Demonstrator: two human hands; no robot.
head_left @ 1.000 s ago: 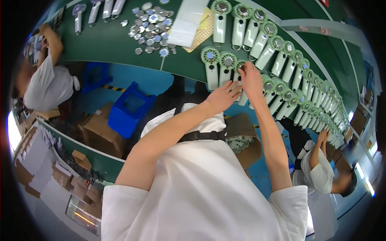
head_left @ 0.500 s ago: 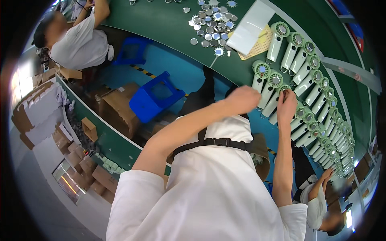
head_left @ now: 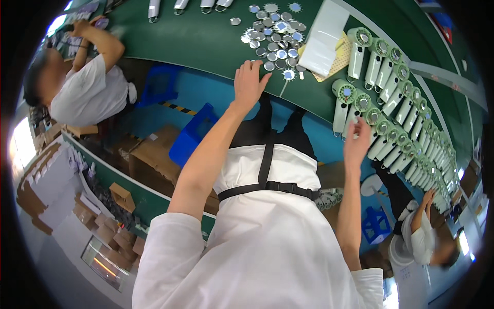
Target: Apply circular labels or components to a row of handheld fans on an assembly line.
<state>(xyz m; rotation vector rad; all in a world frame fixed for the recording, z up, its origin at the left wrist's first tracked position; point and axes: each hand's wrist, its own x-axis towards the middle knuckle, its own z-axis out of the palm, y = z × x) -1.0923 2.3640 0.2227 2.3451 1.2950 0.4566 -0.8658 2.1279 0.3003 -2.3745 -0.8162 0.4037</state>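
Observation:
My left hand (head_left: 248, 85) lies at the edge of the green table with its fingers stretched and thumb apart, nothing in it. Beside its fingertips is a loose pile of round silver discs (head_left: 276, 37), a few with spiky white backing. My right hand (head_left: 356, 141) is closed in a pinch next to the rows of handheld fans; a small pale bit shows at its fingertips, too small to name. The nearest fan (head_left: 343, 92) has a green round head, a pale handle and a bluish disc at its centre. Other fans (head_left: 363, 102) carry silver discs.
White sheets (head_left: 325, 41) lie on a yellow perforated pad (head_left: 339, 61) between discs and fans. Several pale handles (head_left: 180, 6) show at the far edge. Blue stools (head_left: 193, 135) and an opened carton (head_left: 154, 154) stand on the floor. Co-workers sit at left and right.
My left hand has moved from beside the fans leftward to the disc pile and opened. My right hand has drawn back slightly from the fan heads. The view has shifted a little.

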